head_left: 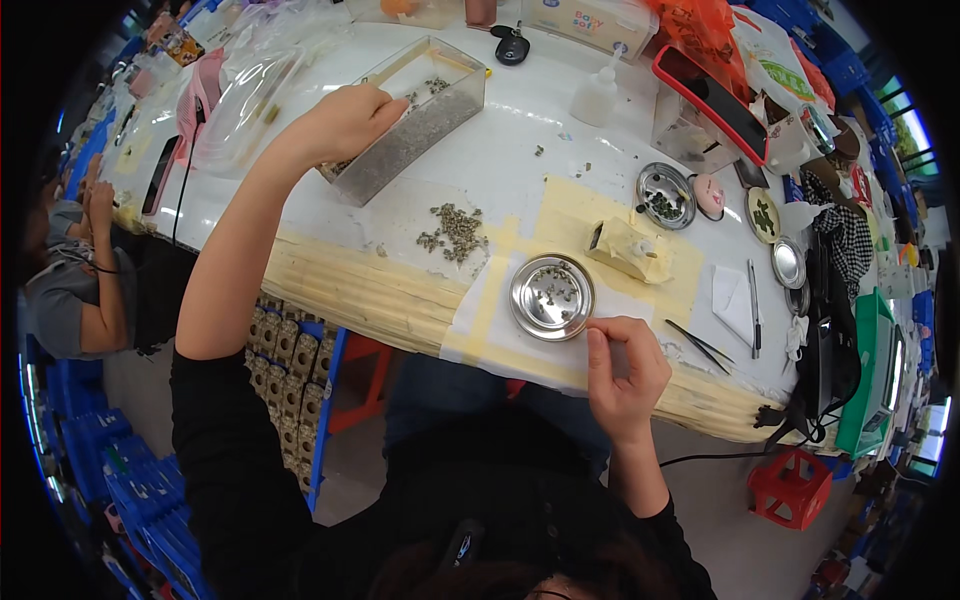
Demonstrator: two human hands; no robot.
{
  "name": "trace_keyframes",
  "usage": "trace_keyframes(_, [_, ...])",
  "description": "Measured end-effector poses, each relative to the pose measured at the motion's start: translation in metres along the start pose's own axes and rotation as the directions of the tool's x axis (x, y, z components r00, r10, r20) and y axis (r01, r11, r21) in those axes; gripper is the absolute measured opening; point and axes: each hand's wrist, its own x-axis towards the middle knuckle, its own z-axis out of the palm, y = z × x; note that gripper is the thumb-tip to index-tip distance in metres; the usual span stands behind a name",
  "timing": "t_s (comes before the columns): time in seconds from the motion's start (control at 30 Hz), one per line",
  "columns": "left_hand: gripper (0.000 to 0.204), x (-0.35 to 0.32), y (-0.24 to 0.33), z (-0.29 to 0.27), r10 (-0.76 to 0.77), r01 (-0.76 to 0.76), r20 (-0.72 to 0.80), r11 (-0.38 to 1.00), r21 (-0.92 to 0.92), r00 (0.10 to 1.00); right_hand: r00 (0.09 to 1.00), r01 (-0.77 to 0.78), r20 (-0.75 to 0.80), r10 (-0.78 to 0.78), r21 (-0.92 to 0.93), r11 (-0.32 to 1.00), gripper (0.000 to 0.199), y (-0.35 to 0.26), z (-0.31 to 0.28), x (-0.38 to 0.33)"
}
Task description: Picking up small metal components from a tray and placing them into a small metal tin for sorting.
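Observation:
My left hand [345, 120] reaches far across the white table and rests with curled fingers on the near rim of a clear rectangular plastic box [420, 110] that holds many small dark parts. My right hand [622, 372] lies at the table's near edge, fingers loosely bent, thumb and forefinger close together beside a round shiny metal dish [551, 296] with a few small parts in it. Whether the fingers pinch anything I cannot tell. A loose pile of small grey-green parts [455, 230] lies on the table between the box and the dish.
A small cardboard block [628, 250] sits on yellow tape behind the dish. Tweezers [700, 345] and a pen-like tool [753, 305] lie at the right. Further round dishes [665, 195], a red-cased phone [712, 100], a white bottle [596, 95] and bags crowd the far side. Another person [85, 270] sits left.

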Motion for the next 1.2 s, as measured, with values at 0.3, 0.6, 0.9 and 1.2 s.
trace_keyframes(0.3, [0.045, -0.029, 0.034, -0.011, 0.026, -0.079, -0.449, 0.992, -0.1, 0.893, 1.0, -0.003, 0.011, 0.003, 0.013, 1.0, 0.007, 0.001, 0.0, 0.0])
trace_keyframes(0.6, [0.029, -0.072, 0.087, 0.081, 0.383, -0.347, -0.352, 0.924, 0.163, 0.854, 1.0, -0.004, 0.013, 0.004, 0.005, 1.0, 0.008, 0.001, 0.0, -0.001])
trace_keyframes(0.9, [0.014, -0.08, 0.084, 0.08, 0.256, -0.321, -0.392, 0.941, -0.11, 0.884, 1.0, 0.0, 0.016, 0.001, -0.043, 0.999, 0.008, 0.0, 0.002, 0.001])
trace_keyframes(1.2, [0.016, -0.097, 0.076, 0.075, -0.102, -0.131, -0.279, 0.697, -0.705, 0.955, 0.999, -0.016, 0.031, 0.018, -0.045, 0.999, 0.008, 0.002, 0.002, 0.0])
